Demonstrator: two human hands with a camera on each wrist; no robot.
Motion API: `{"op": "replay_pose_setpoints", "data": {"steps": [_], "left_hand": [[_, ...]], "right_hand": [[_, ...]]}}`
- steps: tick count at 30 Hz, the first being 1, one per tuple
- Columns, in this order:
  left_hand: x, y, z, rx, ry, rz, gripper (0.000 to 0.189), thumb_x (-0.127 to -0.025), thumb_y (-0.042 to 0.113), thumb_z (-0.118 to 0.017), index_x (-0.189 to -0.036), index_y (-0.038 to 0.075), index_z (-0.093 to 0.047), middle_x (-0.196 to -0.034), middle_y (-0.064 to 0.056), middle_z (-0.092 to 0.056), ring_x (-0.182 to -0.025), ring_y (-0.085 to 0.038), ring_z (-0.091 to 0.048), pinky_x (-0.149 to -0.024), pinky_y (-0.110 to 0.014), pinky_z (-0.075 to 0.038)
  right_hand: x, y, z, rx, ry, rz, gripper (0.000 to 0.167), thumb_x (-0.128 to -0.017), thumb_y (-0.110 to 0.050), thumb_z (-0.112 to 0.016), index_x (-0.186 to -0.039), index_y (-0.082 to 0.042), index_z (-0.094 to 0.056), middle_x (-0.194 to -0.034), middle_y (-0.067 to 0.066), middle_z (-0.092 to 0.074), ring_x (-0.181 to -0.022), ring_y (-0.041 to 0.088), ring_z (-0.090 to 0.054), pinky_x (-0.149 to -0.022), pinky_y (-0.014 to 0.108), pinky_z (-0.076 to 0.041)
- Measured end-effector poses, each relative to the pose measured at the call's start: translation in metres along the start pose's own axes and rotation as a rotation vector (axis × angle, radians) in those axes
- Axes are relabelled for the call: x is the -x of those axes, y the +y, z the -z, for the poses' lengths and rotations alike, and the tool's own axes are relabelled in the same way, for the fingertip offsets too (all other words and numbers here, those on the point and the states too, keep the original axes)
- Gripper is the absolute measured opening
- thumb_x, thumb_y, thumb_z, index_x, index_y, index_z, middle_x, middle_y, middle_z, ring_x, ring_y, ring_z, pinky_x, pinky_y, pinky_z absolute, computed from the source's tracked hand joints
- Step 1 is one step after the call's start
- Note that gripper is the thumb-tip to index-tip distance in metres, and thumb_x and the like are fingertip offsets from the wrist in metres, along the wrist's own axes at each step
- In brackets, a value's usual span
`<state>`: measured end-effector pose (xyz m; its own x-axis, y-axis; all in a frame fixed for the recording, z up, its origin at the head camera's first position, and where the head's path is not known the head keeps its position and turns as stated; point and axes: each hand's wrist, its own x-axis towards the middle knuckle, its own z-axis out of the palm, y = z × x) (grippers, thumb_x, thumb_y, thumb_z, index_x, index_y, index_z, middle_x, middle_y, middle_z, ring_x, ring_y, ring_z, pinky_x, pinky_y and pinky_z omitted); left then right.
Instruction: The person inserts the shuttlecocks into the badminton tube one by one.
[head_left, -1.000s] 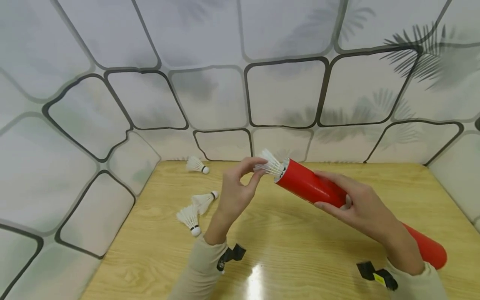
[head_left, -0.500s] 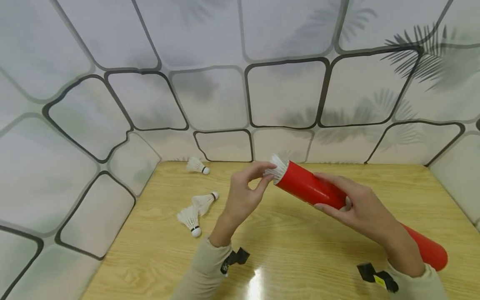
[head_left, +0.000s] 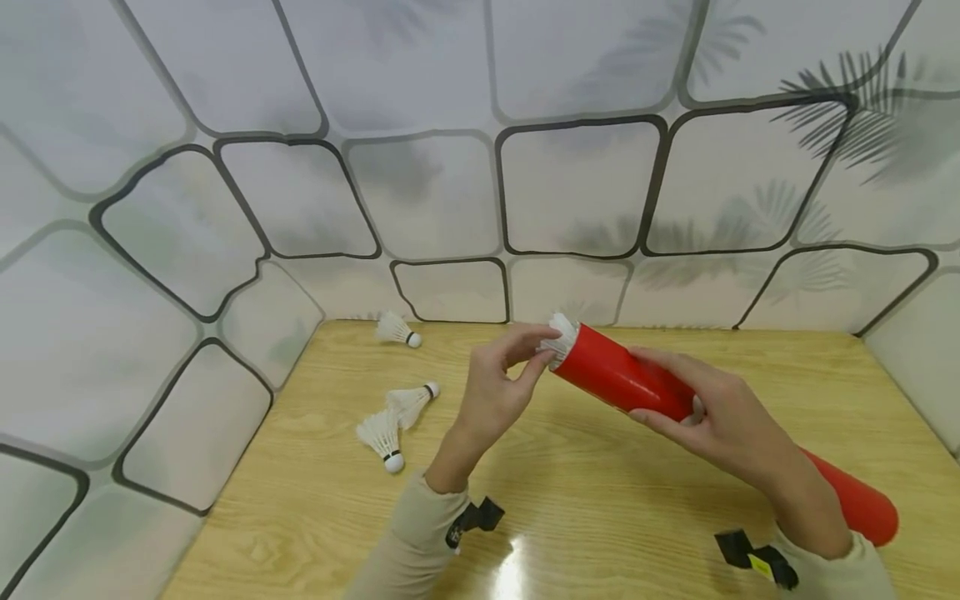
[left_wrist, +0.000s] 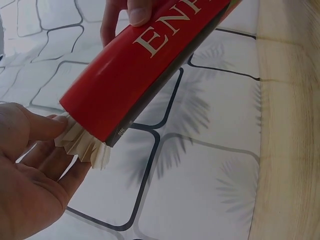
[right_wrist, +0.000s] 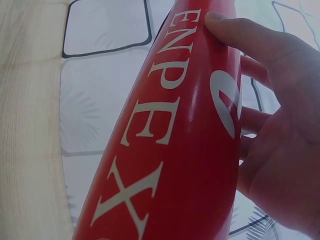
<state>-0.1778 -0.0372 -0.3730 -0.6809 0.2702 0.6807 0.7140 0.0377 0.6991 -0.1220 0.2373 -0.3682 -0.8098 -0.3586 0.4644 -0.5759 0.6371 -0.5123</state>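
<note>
My right hand (head_left: 712, 412) grips a red shuttlecock tube (head_left: 618, 371) around its side, thumb and fingers on opposite sides. The tube is tilted, its mouth raised toward the left. In the right wrist view the tube (right_wrist: 165, 130) shows large pale lettering. At the mouth, my left hand (head_left: 498, 379) pinches the feather skirt of a shuttlecock (head_left: 561, 340). Its cork end is hidden inside the tube. The left wrist view shows the feathers (left_wrist: 82, 142) sticking out of the rim, between thumb and fingers.
Two shuttlecocks touch on the left of the wooden table (head_left: 585, 517): one shuttlecock (head_left: 381, 437) in front, another shuttlecock (head_left: 411, 403) just behind. A further shuttlecock (head_left: 397, 330) lies near the back edge. A patterned wall (head_left: 435, 192) stands behind and to the left.
The left hand has moved right, pushing the shuttlecock deeper into the tube, so only the feather ends show now. The right hand and tube have stayed nearly still.
</note>
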Motion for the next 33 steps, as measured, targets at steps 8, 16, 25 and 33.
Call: {"op": "replay_pose_setpoints", "data": {"steps": [8, 16, 25, 33], "left_hand": [[0.001, 0.001, -0.004, 0.014, -0.073, 0.014, 0.027, -0.096, -0.01, -0.064, -0.12, 0.0, -0.069, -0.12, -0.015, -0.071, -0.102, -0.019, -0.073, -0.09, -0.032, -0.058], [0.0, -0.004, 0.0, 0.099, -0.166, -0.02, 0.03, -0.099, -0.004, -0.063, -0.129, -0.001, -0.064, -0.129, -0.018, -0.068, -0.109, -0.02, -0.071, -0.088, -0.037, -0.06], [-0.001, -0.01, 0.002, 0.145, -0.241, -0.015, 0.035, -0.102, -0.004, -0.059, -0.136, -0.002, -0.06, -0.13, -0.019, -0.067, -0.105, -0.02, -0.073, -0.06, -0.026, -0.049], [-0.002, -0.011, 0.002, 0.128, -0.274, -0.027, 0.037, -0.102, -0.003, -0.058, -0.139, -0.002, -0.058, -0.136, -0.018, -0.064, -0.108, -0.017, -0.072, -0.048, -0.023, -0.033]], "right_hand": [[0.001, 0.0, -0.001, -0.003, -0.001, 0.001, 0.073, -0.081, -0.015, -0.09, -0.145, -0.022, -0.057, -0.127, 0.004, -0.066, -0.094, 0.022, -0.063, -0.054, 0.023, -0.056], [0.001, -0.001, 0.0, 0.021, 0.007, 0.002, 0.074, -0.08, -0.017, -0.091, -0.146, -0.023, -0.057, -0.126, 0.003, -0.068, -0.093, 0.019, -0.063, -0.061, 0.026, -0.058], [0.0, -0.002, 0.0, 0.037, 0.004, 0.011, 0.075, -0.079, -0.016, -0.091, -0.145, -0.022, -0.058, -0.125, 0.002, -0.068, -0.09, 0.017, -0.062, -0.06, 0.025, -0.056], [0.0, -0.003, 0.0, 0.058, 0.018, 0.018, 0.076, -0.077, -0.016, -0.093, -0.144, -0.023, -0.059, -0.124, 0.001, -0.068, -0.087, 0.016, -0.06, -0.058, 0.025, -0.054]]}}
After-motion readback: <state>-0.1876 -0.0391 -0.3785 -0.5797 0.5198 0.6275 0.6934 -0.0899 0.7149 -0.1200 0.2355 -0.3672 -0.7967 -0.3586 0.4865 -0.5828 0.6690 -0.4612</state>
